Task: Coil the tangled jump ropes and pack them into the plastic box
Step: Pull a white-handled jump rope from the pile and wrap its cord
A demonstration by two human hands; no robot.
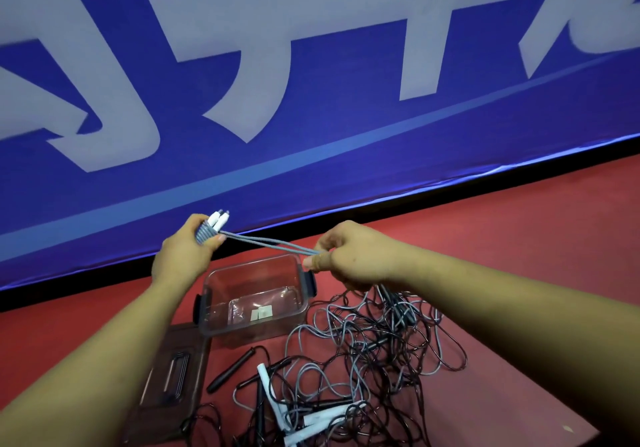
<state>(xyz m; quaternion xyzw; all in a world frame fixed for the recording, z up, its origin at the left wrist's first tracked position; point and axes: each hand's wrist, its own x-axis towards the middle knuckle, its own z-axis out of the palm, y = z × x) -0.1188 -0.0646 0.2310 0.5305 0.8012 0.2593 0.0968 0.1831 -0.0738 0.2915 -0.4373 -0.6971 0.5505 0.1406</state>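
My left hand grips two white jump-rope handles with grey rope wound round them. Two grey rope strands run taut from there to my right hand, which pinches them above the box's right end. The clear plastic box stands open on the red floor below both hands, with only small white labels on its bottom. A tangled heap of grey and black ropes lies to its right and front, with white handles and a black handle near me.
The box's brownish transparent lid lies flat on the floor at the left front of the box. A blue banner with large pale characters stands upright just behind the box. Bare red floor stretches to the right.
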